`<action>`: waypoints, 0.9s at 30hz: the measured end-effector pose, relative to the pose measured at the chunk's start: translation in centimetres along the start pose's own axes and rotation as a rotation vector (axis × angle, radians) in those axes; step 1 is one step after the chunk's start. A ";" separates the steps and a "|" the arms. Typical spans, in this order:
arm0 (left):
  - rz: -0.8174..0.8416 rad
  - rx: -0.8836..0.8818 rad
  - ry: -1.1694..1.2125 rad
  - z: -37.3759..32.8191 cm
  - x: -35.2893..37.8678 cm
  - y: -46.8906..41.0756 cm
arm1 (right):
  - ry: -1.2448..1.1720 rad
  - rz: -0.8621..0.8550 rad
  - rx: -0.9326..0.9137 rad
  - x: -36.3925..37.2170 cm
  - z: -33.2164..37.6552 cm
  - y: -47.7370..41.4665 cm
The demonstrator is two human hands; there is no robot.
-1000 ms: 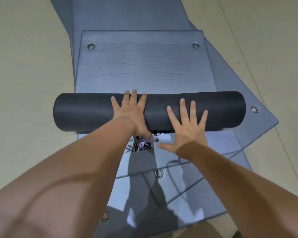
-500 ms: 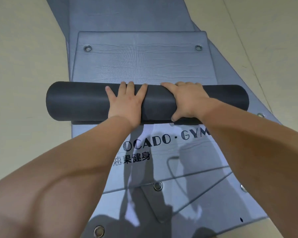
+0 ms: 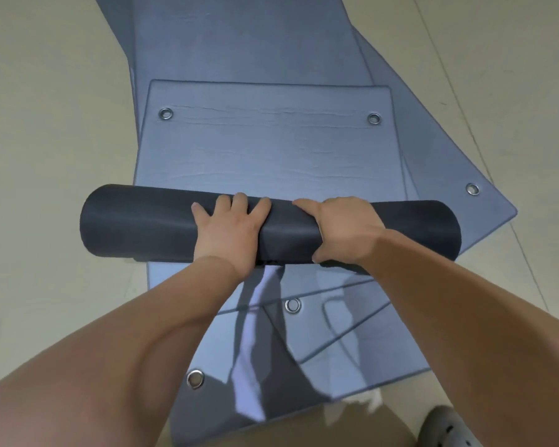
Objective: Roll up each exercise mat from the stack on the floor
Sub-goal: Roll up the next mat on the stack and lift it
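The top mat's dark roll (image 3: 136, 221) lies crosswise on the stack. Its unrolled blue-grey end (image 3: 271, 150) stretches away from me, with a metal eyelet in each far corner. My left hand (image 3: 229, 230) presses flat on the middle of the roll, fingers spread and reaching over its top. Just to the right, my right hand (image 3: 346, 227) grips the roll, with fingers curled over the far side and the thumb on the near side. Both forearms cover part of the mats (image 3: 352, 343) lying below the roll.
More blue-grey mats (image 3: 439, 162) lie fanned out under the top one, with corners sticking out at the right and toward me. Beige floor (image 3: 46, 124) surrounds the stack. A grey clog (image 3: 449, 427) shows at the bottom right.
My right hand went from flat behind the roll to wrapped over its top. The roll and its flat end have slid toward me, covering the printed logo on the mat below.
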State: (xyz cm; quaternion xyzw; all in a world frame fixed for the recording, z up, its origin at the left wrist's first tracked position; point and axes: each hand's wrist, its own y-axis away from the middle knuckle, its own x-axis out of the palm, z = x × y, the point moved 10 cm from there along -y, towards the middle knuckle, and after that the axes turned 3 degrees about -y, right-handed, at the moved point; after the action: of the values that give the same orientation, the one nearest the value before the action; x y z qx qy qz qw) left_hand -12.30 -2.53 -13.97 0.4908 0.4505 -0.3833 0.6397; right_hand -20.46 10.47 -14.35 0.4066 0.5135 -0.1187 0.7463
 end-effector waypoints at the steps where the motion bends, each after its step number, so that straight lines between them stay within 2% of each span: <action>1: 0.027 -0.002 -0.006 -0.3 0.0 0.6 | -0.009 0.018 -0.020 0.3 0.4 0.7; 5: 0.123 -0.003 0.013 -0.4 0.0 1.6 | -0.113 0.098 -0.045 0.9 1.2 1.7; 7: 0.095 -0.012 0.092 -0.4 -0.2 2.2 | -0.153 0.134 -0.040 1.0 1.2 1.3; 11: 0.001 0.133 0.063 -2.8 0.9 4.8 | -0.205 0.117 -0.012 1.0 0.9 1.5; 15: 0.034 0.175 0.068 -2.4 2.3 4.1 | -0.248 -0.003 0.058 2.3 0.5 2.7; 19: 0.068 0.167 0.143 -2.3 1.0 0.4 | -0.250 -0.307 0.087 0.7 1.2 4.9; 22: 0.171 0.139 0.352 -1.5 -0.4 -2.5 | -0.111 -0.541 0.090 1.1 2.6 6.8; 25: 0.231 0.065 0.732 -0.2 -2.1 -4.0 | -0.059 -0.492 0.206 4.0 1.6 6.7; 27: 0.166 0.028 0.869 0.3 -2.8 -4.1 | -0.034 -0.438 0.221 4.9 1.1 5.9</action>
State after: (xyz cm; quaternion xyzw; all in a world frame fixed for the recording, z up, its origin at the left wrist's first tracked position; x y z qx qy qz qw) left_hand -16.86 -3.57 -12.42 0.6495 0.6315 -0.0948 0.4127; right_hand -14.04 14.65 -15.58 0.3628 0.5604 -0.3400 0.6624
